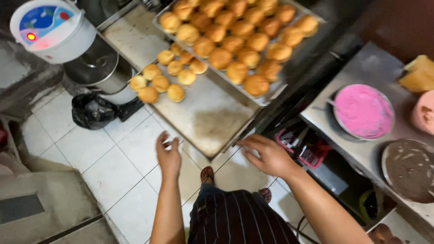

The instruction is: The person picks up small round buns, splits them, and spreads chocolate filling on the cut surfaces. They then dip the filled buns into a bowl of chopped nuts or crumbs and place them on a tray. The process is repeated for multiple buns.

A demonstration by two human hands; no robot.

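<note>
My left hand (168, 153) hangs in the air just short of the near corner of a metal baking tray (212, 118), fingers loosely apart and holding nothing. My right hand (266, 155) is close to the same tray's near right edge, fingers spread, also with nothing in it. That tray carries several golden buns (159, 83) clustered at its far left, while its near half is bare. A second tray (275, 86) lies above and behind it, packed with several round golden buns (235, 43).
A white rice cooker (49, 29) and steel pots (97, 68) stand at the upper left, a black bag (91, 110) below them. On the right, a steel counter (375, 63) holds a bowl of pink cream (364, 110), a brown-coated bowl (410, 169) and cake pieces (418, 74). White tiled floor lies underfoot.
</note>
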